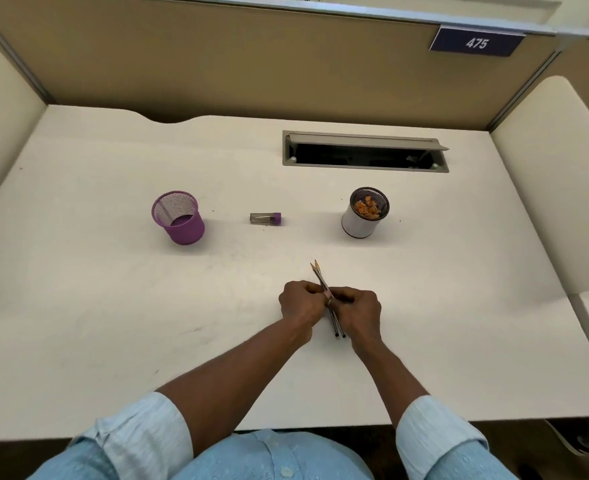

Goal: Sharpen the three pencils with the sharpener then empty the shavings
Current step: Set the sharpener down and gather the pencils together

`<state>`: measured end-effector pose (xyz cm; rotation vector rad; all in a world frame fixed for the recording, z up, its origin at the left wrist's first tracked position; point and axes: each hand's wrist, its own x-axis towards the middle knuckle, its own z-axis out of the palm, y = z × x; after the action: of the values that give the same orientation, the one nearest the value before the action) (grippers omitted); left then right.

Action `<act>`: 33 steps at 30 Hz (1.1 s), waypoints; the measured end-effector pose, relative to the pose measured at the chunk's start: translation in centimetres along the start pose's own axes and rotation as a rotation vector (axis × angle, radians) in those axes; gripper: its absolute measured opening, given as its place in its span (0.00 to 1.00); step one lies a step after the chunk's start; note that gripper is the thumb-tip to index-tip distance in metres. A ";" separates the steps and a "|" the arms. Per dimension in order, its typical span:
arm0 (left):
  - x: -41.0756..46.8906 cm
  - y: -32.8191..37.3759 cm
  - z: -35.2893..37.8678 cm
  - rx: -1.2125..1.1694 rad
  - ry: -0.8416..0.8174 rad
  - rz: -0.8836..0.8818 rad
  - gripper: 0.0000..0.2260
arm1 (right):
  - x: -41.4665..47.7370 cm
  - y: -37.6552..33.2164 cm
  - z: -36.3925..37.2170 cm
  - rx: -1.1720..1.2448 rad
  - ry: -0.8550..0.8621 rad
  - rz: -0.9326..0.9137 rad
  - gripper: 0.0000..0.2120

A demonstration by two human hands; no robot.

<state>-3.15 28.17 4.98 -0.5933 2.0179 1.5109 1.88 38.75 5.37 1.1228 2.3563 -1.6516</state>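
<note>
A bundle of dark pencils (319, 273) with sharpened tips pointing away is held over the middle of the white desk (78, 306). My left hand (300, 304) and my right hand (359, 311) are both closed around the bundle's middle, touching each other. The pencils' blunt ends (340, 332) stick out toward me between the wrists. A small sharpener (266, 218) with a clear grey body and purple cap lies on its side farther back. A white mesh-rimmed cup (364, 216) at the right holds orange shavings.
A purple mesh cup (179, 218) stands at the left, with nothing visible inside. An open cable slot (364, 152) is set into the desk at the back right. Tan partition walls enclose the desk on three sides.
</note>
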 end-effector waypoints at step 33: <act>4.8 11.6 -29.2 0.199 0.683 0.777 0.04 | 2.6 -26.0 21.6 -0.180 -0.330 -0.901 0.08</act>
<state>-18.81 3.12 16.67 -0.2512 3.1444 1.5985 -22.69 17.80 15.67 -0.3134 2.8442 -1.5475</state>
